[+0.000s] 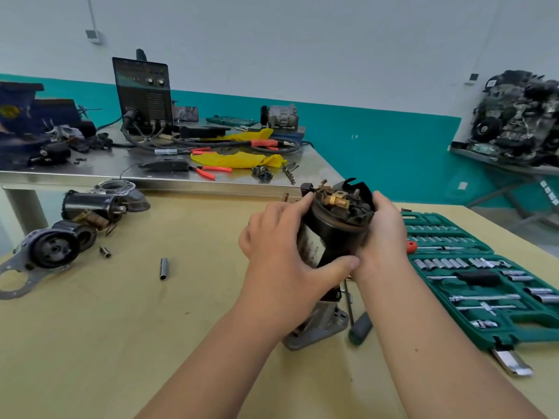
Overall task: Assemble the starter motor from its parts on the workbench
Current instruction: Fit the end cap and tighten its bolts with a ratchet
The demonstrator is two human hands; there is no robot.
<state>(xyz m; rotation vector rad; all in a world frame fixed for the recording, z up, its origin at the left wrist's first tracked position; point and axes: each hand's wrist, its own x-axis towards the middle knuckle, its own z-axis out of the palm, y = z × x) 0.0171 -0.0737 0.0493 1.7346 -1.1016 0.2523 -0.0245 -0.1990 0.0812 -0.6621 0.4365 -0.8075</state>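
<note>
Steadying a black starter motor (329, 237) upright on its grey nose housing (317, 328), mid-workbench (136, 343). With the left hand (281, 255) curled round its left side, thumb across the label and a fingertip by the brush holder (341, 204) on top. With the right hand (385, 234) wrapped round the right side. Open green socket set (472, 267) at right, loose motor parts (96, 207) at far left.

Wooden bench (151, 343), near. Centre: motor (329, 237), grey base end down on the top. Just right of the base: dark-handled screwdriver (360, 328). Right edge: open green socket case (529, 322). Left: flanged housing (45, 252) nearest, black cylinder (90, 204) behind it. Between these and the motor: steel sleeve (163, 268), short bush (105, 252). Far: steel table (121, 170) carrying welder (142, 92), yellow rag (239, 160), red-handled pliers (211, 170).
</note>
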